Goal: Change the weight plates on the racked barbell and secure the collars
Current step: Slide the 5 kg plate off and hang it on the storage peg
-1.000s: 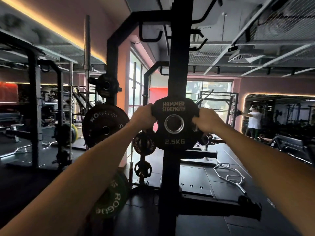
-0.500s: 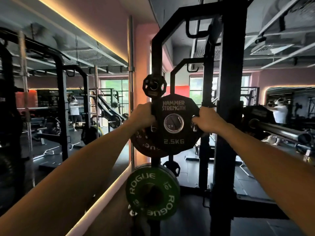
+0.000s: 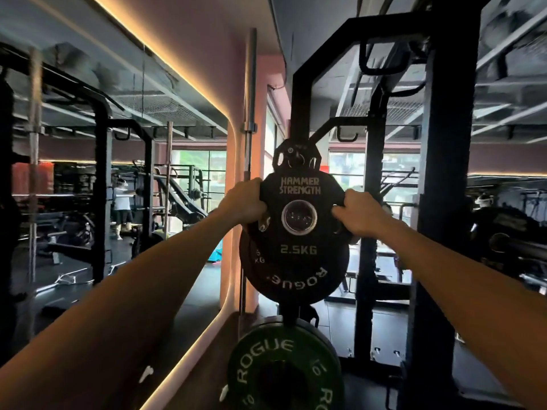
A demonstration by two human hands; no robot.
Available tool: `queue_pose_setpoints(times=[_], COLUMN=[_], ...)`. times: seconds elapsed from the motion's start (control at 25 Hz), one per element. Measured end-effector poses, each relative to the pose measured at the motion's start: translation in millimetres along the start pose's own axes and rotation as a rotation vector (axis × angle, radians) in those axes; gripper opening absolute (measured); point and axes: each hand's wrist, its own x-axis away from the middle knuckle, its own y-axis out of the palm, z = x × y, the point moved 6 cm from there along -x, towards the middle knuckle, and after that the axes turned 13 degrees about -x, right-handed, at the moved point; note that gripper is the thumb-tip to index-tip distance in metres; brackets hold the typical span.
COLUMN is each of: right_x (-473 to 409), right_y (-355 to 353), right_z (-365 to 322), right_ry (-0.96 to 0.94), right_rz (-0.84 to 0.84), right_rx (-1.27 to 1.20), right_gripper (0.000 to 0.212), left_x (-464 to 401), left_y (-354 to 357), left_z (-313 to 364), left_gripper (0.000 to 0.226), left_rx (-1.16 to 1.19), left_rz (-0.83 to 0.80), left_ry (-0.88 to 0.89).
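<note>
I hold a small black 2.5 kg plate (image 3: 299, 229) marked HAMMER STRENGTH at arm's length. My left hand (image 3: 245, 202) grips its left edge and my right hand (image 3: 357, 215) grips its right edge. The plate sits in front of a larger black Rogue plate (image 3: 291, 284) that hangs on a storage peg of the rack upright (image 3: 300, 113). Its centre hole lines up roughly with that peg. The racked barbell's sleeve (image 3: 521, 248) shows dimly at the far right.
A green Rogue plate (image 3: 284, 368) hangs on the peg below. Another small black plate (image 3: 297, 158) sits on the peg above. A thick black rack post (image 3: 441, 202) stands close on the right. A mirror wall (image 3: 118, 202) runs along the left, with a vertical barbell (image 3: 248, 143) beside it.
My view has swung left, from the front rack post to the storage pegs. The 2.5 kg plate, held in both hands throughout, now sits over the black Rogue plate's peg.
</note>
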Motion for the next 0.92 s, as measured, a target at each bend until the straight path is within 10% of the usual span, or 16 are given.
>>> queue_pose_setpoints(times=[0.92], right_x=[-309], right_y=[10], right_z=[-1], right_ry=[-0.038], right_rz=[0.150], right_rx=[-0.023], right_gripper=[0.026], left_x=[-325], left_y=[15], left_z=[-60], left_gripper=[0.039], left_rx=[-0.056], left_rz=[0.219], left_ry=[0.164])
